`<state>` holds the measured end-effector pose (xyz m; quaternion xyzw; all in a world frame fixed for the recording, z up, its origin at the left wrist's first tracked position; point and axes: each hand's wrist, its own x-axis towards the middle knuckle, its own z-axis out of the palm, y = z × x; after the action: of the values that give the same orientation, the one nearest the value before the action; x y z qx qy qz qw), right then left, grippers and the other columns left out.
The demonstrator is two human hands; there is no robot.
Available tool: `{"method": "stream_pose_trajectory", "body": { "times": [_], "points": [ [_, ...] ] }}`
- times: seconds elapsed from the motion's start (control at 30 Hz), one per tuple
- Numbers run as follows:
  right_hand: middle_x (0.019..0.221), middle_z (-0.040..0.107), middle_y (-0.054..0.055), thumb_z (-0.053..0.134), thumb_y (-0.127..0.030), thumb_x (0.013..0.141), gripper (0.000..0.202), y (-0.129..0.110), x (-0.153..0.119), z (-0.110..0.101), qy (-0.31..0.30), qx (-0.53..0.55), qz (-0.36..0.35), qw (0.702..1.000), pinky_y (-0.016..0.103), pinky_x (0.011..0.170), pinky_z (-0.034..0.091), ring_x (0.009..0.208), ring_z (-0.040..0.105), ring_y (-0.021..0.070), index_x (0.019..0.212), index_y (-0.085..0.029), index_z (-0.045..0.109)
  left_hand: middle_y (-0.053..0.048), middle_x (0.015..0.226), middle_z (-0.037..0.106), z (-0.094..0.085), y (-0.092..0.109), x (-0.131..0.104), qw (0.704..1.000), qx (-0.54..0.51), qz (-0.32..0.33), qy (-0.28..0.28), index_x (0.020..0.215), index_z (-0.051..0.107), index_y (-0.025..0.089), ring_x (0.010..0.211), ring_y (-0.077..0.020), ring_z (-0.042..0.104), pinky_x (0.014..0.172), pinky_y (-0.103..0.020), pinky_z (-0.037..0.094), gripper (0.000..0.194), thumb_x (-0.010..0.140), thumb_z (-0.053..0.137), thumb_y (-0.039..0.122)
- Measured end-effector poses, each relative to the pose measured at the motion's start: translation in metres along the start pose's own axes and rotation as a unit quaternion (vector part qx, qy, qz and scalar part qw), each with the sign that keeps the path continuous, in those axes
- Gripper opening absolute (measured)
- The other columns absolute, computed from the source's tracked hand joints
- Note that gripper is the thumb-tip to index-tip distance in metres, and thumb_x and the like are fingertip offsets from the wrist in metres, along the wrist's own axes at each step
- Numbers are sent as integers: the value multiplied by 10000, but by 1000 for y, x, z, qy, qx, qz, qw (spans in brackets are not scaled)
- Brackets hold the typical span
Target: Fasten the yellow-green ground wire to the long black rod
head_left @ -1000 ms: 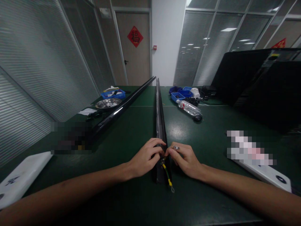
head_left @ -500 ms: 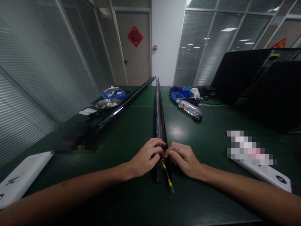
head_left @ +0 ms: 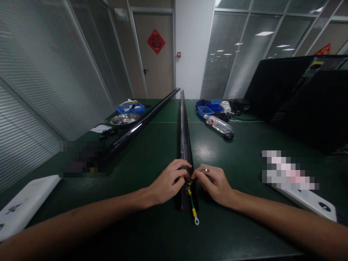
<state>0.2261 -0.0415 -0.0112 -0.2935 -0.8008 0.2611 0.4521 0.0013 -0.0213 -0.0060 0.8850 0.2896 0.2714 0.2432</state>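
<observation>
A long dark channel rail (head_left: 186,141) runs away from me down the middle of the table. Near its close end, a short green-and-yellow wire (head_left: 191,201) is attached, and its loose ring terminal (head_left: 196,220) lies over the rail's end toward me. My left hand (head_left: 169,184) rests on the rail with bent fingers closed at the wire's upper end. From the right side, my right hand (head_left: 213,183), wearing a ring, pinches at the same spot. Whatever small part sits between the fingertips is hidden.
A second dark rail (head_left: 136,128) lies diagonally at left, beside a metal bowl (head_left: 121,119) and a blue tray (head_left: 140,108). Blue bins (head_left: 206,112) and a plastic bottle (head_left: 219,125) are at right, before dark monitors (head_left: 282,87). White panels (head_left: 29,197) flank both sides.
The wire's ring terminal has swung slightly left and now shows its flat face. My right fingers have shifted a little at the rail; my left hand stays in place.
</observation>
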Motion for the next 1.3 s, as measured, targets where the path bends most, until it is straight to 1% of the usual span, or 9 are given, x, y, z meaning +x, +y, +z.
{"method": "stream_pose_trajectory", "body": {
  "times": [0.33,0.53,0.6,0.7,0.83,0.93,1.07,1.17,1.3],
  "points": [
    [722,595,13,484,-292,1084,307,-3,2,-1,2,-6,-2,1000,266,594,449,605,567,135,912,-159,700,-56,1350,574,-1,2,1,1000,1,5,1,942,685,182,1334,-244,474,1176,-438,387,248,938,476,49],
    [784,618,29,482,-295,1088,291,4,-1,0,-9,19,9,1000,250,572,442,631,567,129,966,-159,708,-74,1321,585,-1,4,2,1000,-8,16,8,956,694,180,1300,-253,493,1146,-431,402,201,946,511,98],
    [793,617,26,476,-291,1091,292,6,-1,0,-15,29,12,999,245,571,437,628,561,122,973,-157,707,-70,1278,602,-2,5,3,1000,-13,16,8,966,695,185,1273,-252,503,1123,-419,400,157,948,549,132],
    [780,605,15,478,-292,1092,299,5,3,0,-20,39,16,999,240,573,430,613,545,113,943,-158,699,-40,1088,646,-4,6,4,1000,-22,6,3,959,686,191,1140,-229,557,1075,-407,372,100,960,588,172],
    [783,604,5,481,-299,1094,303,2,10,-2,-54,55,16,997,234,578,429,586,523,100,912,-166,684,5,942,648,-6,7,3,999,-36,-6,-16,926,682,198,1043,-211,574,1056,-407,285,67,970,654,240],
    [805,605,9,464,-300,1099,326,2,13,-4,-86,57,7,995,234,580,428,583,516,96,901,-163,685,14,940,658,-6,6,3,998,-48,-11,-32,912,683,199,1055,-212,568,1044,-394,255,89,976,669,258],
    [809,590,13,439,-307,1104,366,5,19,-3,-104,60,-9,993,234,580,421,591,516,96,876,-156,681,2,987,656,-6,4,3,997,-66,-13,-29,938,681,197,1066,-214,565,1036,-379,249,92,984,652,272],
    [765,564,0,432,-317,1104,374,8,22,1,-94,82,1,992,232,566,411,573,501,95,853,-157,657,-2,984,646,-6,3,4,996,-85,-14,-23,936,666,198,1050,-213,568,1019,-366,263,113,996,613,277],
    [751,566,-7,442,-314,1099,359,11,19,6,-32,78,11,996,238,581,409,570,496,94,843,-162,642,-5,983,643,-7,2,5,995,-102,-18,-13,935,643,195,1031,-211,569,997,-356,283,114,997,577,266]
  ]
}}
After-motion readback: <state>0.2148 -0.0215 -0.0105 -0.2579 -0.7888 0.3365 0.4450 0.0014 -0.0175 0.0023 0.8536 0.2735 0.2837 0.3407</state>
